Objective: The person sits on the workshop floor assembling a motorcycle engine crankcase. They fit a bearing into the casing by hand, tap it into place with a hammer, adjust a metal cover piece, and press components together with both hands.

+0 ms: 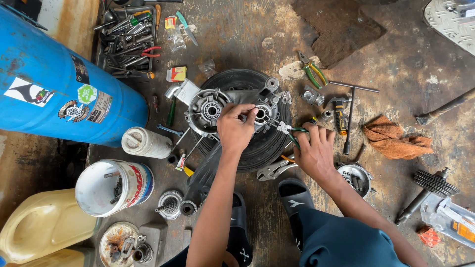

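Over the engine case (222,106), left hand (235,129) pinches a part, right hand (314,153) grips green-handled pliers (295,132), tools crowding every edge.

Engine casing (217,106) on tyre (257,148); drum (54,89) left, rag (396,138) right, perhaps locking pliers (274,169) in front.

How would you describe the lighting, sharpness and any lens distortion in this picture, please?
Head view: soft, even daylight with faint shadows; sharp across both hands, left hand and right hand, on the engine casing; wide-angle bending bows the blue drum at the edge; mild glare on the white bucket.
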